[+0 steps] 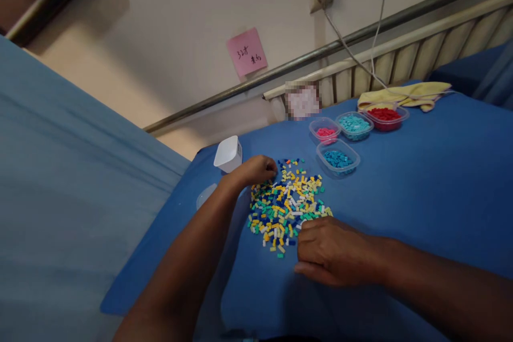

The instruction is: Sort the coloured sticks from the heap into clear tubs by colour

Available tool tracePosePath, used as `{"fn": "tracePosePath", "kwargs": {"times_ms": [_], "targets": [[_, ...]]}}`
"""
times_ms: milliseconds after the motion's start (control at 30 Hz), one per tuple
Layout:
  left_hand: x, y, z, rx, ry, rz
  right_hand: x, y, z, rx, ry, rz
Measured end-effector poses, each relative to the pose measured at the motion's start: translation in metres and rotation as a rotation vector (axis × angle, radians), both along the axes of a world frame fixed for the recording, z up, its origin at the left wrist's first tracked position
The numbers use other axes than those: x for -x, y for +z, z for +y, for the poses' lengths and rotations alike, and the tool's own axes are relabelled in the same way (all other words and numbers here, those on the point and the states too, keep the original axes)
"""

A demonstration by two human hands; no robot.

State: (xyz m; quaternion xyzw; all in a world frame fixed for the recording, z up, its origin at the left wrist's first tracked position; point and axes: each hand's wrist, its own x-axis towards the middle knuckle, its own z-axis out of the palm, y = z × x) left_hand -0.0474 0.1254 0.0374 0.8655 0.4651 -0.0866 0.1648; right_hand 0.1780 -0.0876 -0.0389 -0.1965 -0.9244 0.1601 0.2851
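Observation:
A loose pile of small plastic blocks (286,206) in yellow, cream, orange, green, white and dark blue is spread over the blue cover. At the pile's upper left edge is my left hand (258,170), its fingers curled inward; whatever they pinch is hidden. My right hand (334,251) rests low at the lower right edge of the pile, knuckles up and fingers bent under. Whether a block sits beneath those fingers cannot be made out.
Clear tubs hold sorted blocks: pink (325,132), turquoise (355,124), red (383,115) and blue (337,158). A yellow cloth (404,94) lies behind. A white container (228,154) and a clear lid (206,195) are left. A cable (356,61) hangs from the wall socket.

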Motion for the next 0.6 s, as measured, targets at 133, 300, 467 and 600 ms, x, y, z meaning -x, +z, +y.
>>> {"fn": "tracePosePath", "kwargs": {"times_ms": [133, 300, 467, 600], "targets": [[-0.001, -0.006, -0.006, -0.053, -0.154, 0.047, 0.000, 0.003, 0.000, -0.007, -0.005, -0.003], [-0.004, -0.006, -0.010, -0.084, -0.172, 0.095, 0.000, 0.004, 0.001, -0.020, -0.013, -0.011], [-0.025, 0.002, -0.011, -0.080, -0.046, -0.021, 0.001, 0.003, 0.002, -0.042, -0.020, -0.013], [-0.071, 0.009, -0.011, -0.038, -0.078, -0.288, 0.002, 0.003, 0.002, -0.053, -0.029, -0.016]]}}
